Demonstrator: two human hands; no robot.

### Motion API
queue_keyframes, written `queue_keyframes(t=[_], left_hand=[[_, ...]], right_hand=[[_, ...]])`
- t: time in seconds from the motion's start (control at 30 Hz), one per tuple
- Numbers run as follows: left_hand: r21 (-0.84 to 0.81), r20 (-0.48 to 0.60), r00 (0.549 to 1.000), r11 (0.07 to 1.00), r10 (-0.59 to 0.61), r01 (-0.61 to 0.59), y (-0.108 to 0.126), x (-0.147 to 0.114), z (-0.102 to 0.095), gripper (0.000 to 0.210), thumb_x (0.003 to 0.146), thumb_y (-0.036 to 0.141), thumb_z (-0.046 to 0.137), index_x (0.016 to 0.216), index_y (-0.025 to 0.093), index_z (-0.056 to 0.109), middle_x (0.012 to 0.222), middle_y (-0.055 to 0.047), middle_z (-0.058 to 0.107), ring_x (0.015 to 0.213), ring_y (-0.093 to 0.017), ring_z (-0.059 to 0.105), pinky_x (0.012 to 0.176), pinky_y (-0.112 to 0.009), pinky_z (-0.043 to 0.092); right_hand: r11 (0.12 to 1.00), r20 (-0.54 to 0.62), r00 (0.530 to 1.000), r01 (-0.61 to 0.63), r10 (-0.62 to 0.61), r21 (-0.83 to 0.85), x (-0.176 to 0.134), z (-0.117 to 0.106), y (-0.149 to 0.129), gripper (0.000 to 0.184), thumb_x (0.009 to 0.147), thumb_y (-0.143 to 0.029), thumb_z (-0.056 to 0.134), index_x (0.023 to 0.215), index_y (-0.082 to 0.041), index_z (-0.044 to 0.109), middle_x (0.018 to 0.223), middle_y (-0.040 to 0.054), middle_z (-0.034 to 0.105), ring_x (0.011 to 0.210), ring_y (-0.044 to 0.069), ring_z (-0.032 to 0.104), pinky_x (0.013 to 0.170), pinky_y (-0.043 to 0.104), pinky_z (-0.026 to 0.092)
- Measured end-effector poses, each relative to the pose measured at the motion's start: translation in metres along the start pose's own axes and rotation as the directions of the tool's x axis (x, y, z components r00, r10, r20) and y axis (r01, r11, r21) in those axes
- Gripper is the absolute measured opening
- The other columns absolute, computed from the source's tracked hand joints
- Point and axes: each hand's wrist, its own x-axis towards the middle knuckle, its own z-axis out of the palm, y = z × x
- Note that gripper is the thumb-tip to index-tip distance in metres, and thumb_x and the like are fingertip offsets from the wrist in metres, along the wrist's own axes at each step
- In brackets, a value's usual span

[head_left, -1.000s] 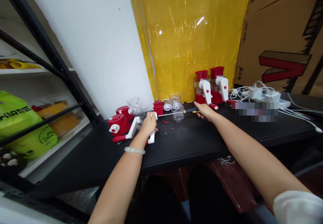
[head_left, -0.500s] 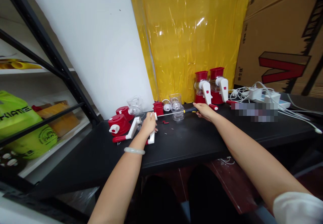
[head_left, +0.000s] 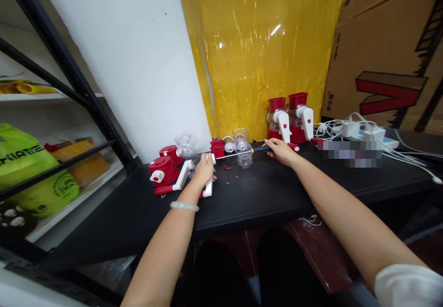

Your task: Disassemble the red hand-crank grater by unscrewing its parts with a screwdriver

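My left hand (head_left: 204, 170) is closed around a white crank handle (head_left: 208, 189) with a red grip, just above the black table. In my right hand (head_left: 279, 150) is a screwdriver (head_left: 260, 149), its long shaft pointing left. The tip of the shaft meets the white end of the crank by my left fingers; whether it sits in a screw I cannot tell. Left of my left hand lies another white crank (head_left: 182, 177) with a red grip, beside two red grater bases (head_left: 164, 171). Small red pieces (head_left: 226, 168) lie on the table between my hands.
Two assembled red-and-white rotary graters (head_left: 277, 120) stand at the back right. Clear plastic parts (head_left: 244, 154) and a red part (head_left: 217, 148) sit behind the screwdriver. White cables and a power strip (head_left: 387, 141) lie far right. A black shelf frame (head_left: 74, 85) rises at left.
My right hand has shifted slightly up and its fingers have changed position on the screwdriver handle. My left hand holds the crank in nearly the same place.
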Motion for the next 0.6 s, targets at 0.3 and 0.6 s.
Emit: queue_keyframes(t=[0.3, 0.6], left_hand=[[0.006, -0.005, 1.000, 1.000, -0.005, 0.005, -0.0003, 0.0010, -0.0009, 0.040, 0.101, 0.052, 0.024, 0.116, 0.021, 0.045, 0.068, 0.001, 0.058, 0.043, -0.016, 0.059, 0.047, -0.028, 0.049], [-0.012, -0.005, 1.000, 1.000, 0.005, -0.005, -0.0023, 0.0019, 0.0002, 0.040, 0.101, 0.052, 0.024, 0.115, 0.021, 0.045, 0.067, 0.001, 0.057, 0.042, -0.016, 0.059, 0.045, -0.027, 0.048]], right_hand=[[0.997, -0.008, 0.997, 0.071, -0.071, -0.041, 0.0039, -0.0019, 0.0034, 0.028, 0.084, -0.043, 0.071, 0.084, -0.018, 0.058, 0.060, -0.0015, 0.060, 0.048, 0.007, 0.053, 0.046, 0.018, 0.046], [0.994, -0.005, 0.994, 0.112, -0.112, 0.006, 0.0038, -0.0038, 0.0044, 0.034, 0.076, -0.038, 0.075, 0.095, -0.022, 0.052, 0.086, -0.0021, 0.059, 0.059, 0.009, 0.060, 0.051, 0.021, 0.049]])
